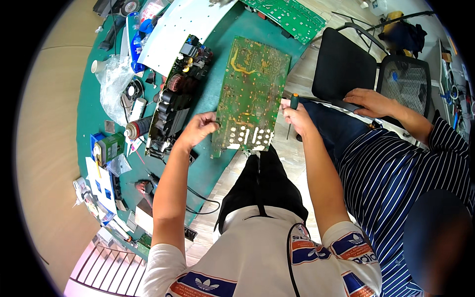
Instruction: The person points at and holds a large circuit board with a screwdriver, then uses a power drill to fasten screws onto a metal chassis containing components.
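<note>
A large green circuit board (250, 89) is raised before me over the bench's front edge, its solder side facing up, with rows of white patches along the near end. My left hand (200, 129) is closed on its lower left edge. My right hand (296, 116), at the board's right side, is closed round a green-handled screwdriver (294, 103), its shaft pointing down; whether it also grips the board is unclear. A long board crowded with components (175, 96) lies on the bench to the left of the held board.
The green bench (217, 173) carries a white panel (173, 29), another board (289, 20), plastic bags (114, 89), a spray can (138, 128) and tools. A co-worker (396, 168) in a striped shirt sits close on my right, beside a black chair (344, 64). A railing (104, 267) shows at lower left.
</note>
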Available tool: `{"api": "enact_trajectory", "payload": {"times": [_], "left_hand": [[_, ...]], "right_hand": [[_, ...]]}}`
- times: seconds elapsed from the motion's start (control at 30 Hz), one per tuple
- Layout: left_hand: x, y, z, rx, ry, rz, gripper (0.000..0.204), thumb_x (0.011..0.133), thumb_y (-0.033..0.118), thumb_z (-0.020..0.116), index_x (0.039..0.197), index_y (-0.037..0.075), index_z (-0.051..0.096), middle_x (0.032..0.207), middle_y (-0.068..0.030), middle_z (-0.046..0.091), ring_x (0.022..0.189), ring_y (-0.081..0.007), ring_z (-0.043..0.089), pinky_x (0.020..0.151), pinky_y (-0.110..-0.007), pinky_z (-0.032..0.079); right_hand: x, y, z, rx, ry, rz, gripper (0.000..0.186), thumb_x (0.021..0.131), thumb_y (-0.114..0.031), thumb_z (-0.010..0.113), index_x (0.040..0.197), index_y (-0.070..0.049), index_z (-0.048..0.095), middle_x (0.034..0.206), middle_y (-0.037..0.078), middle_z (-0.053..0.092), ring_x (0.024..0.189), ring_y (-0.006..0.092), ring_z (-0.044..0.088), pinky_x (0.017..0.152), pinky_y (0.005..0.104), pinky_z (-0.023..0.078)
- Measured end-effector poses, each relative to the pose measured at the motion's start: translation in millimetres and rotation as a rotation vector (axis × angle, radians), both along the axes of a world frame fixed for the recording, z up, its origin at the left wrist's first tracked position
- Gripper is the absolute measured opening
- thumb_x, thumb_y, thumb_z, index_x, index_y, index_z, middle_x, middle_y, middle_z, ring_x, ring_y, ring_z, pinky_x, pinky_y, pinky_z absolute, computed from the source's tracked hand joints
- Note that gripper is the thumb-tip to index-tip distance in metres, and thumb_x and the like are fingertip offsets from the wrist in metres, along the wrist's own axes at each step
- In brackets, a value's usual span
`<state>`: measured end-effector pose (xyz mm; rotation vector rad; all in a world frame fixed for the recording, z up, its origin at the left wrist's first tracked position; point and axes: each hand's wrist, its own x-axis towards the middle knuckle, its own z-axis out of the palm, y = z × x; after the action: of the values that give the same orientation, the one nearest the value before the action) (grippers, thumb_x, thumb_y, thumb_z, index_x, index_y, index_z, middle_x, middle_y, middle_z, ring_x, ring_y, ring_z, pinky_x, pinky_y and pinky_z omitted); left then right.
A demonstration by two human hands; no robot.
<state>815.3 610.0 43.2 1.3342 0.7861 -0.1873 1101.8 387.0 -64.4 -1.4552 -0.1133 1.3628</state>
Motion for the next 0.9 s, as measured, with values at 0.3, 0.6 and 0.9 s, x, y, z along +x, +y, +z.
{"api": "enact_trajectory", "payload": {"times": [0.3,0.6,0.9], "left_hand": [[-1,14,-34,-0.137,0.173,0.167,0.034,0.085,0.021,0.048,0.107,-0.001,0.062,0.099,-0.0029,0.058,0.096,-0.0135,0.052,0.095,-0.03,0.04],[9,10,-36,0.128,0.269,0.288,0.062,0.088,0.028,0.042,0.142,-0.004,0.043,0.145,-0.0189,0.045,0.134,-0.0276,0.041,0.112,-0.031,0.026],[15,-38,9,1.105,0.227,0.296,0.054,0.09,0.018,0.052,0.138,-0.004,0.044,0.129,-0.0262,0.054,0.12,-0.0416,0.05,0.106,-0.046,0.036]], "right_hand": [[-5,0,13,0.043,0.125,-0.053,0.053,0.074,0.005,0.05,0.125,0.0,0.061,0.108,0.009,0.065,0.064,0.0047,0.042,0.051,0.0207,0.034],[-12,1,33,0.136,0.242,-0.067,0.057,0.075,0.009,0.046,0.132,0.005,0.052,0.122,0.016,0.063,0.063,0.0045,0.042,0.053,0.0193,0.035],[-31,-35,17,0.104,0.096,-0.238,0.025,0.087,-0.003,0.058,0.112,0.003,0.058,0.089,0.007,0.061,0.064,0.0072,0.045,0.054,0.0214,0.037]]}}
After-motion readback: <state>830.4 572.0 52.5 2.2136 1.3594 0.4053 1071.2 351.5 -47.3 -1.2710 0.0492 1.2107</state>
